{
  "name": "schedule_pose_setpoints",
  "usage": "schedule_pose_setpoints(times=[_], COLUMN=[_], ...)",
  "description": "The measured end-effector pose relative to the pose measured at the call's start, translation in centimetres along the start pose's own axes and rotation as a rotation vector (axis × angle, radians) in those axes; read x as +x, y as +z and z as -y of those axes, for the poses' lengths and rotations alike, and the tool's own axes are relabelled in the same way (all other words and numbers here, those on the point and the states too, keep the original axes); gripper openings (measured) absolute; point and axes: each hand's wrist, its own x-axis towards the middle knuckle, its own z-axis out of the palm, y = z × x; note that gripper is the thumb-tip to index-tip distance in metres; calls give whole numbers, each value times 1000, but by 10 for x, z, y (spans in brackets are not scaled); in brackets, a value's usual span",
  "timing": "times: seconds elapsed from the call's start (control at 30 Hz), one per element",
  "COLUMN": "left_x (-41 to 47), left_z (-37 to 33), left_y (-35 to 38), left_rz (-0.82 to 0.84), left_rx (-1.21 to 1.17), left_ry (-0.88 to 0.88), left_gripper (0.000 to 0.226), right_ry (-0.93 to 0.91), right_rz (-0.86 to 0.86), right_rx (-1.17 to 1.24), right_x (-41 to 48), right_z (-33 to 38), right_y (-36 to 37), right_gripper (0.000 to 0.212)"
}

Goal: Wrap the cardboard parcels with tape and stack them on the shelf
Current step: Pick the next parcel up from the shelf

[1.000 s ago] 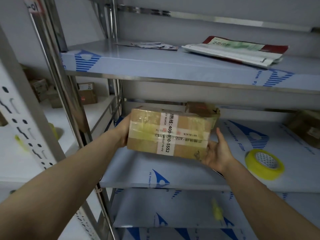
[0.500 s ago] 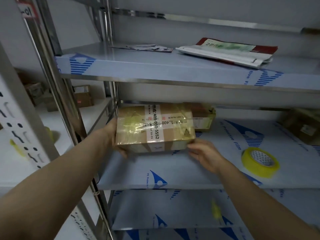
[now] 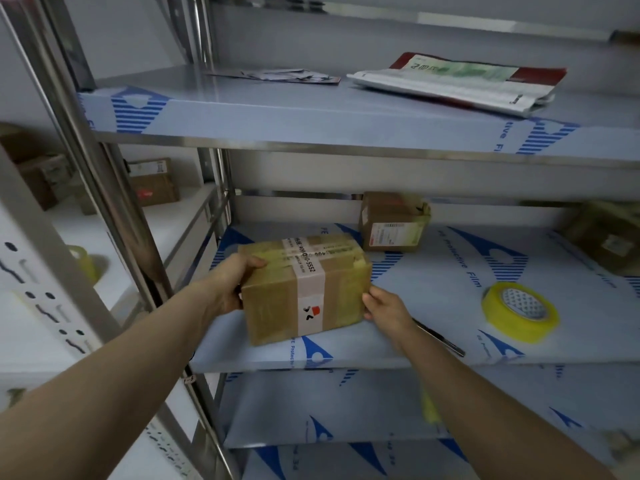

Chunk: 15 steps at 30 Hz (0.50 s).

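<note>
The parcel (image 3: 304, 289) sits on the middle shelf (image 3: 433, 344), near its front left corner. It is brown cardboard with clear tape around it and one white strip of tape with numbers over the top and front. The left hand (image 3: 230, 284) grips its left end, thumb on top. The right hand (image 3: 386, 304) presses on its right end, fingers against the side. So both hands clamp the parcel between them.

Far behind it, at the back of the same shelf, stands a small box (image 3: 393, 221) with a white label. At the far right edge is one more box (image 3: 609, 233), dark and blurry. That makes three boxes on this shelf. One yellow tape roll (image 3: 519, 311) lies flat to the right of the parcel, well apart from it. A thin dark tool (image 3: 440, 337) lies near the front edge, partly under the right wrist; I cannot tell what it is.

The top shelf (image 3: 277, 112) holds one folded mail bag (image 3: 453, 83) on the right and some flat papers (image 3: 277, 75) farther back.

On the white rack (image 3: 110, 237) to the left are two or more brown boxes (image 3: 154, 181), blurry, and one yellow roll (image 3: 83, 263) closer to us.

The lower shelf (image 3: 311, 410) shows a small yellow blur by the right arm.
</note>
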Motion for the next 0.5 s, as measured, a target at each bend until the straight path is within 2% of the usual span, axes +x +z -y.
schedule_pose_setpoints(times=[0.1,0.17,0.23,0.3,0.43,0.5], left_x=[5,6,4,3,18,24], left_z=[-3,-9,-15,-24,-33,-27], left_y=[9,17,32,51,77,82], left_rz=[-166,-355,-451,-337,-132,-79], left_rx=[173,588,987,1115,1389,1508], left_ry=[136,312,599,736,645,599], left_gripper=[65,80,75,67,71,68], right_ry=[-26,-78,-115,-109,-39,-27], right_rz=[-15,-130,-304,-332,-59,37], right_rx=[-78,-29,102,278,514,574], right_x=[-2,-3,-3,-4,1,4], right_z=[2,4,9,19,38,40], right_y=[0,-3,-8,-13,-14,-11], right_gripper=[35,37,34,34,65,63])
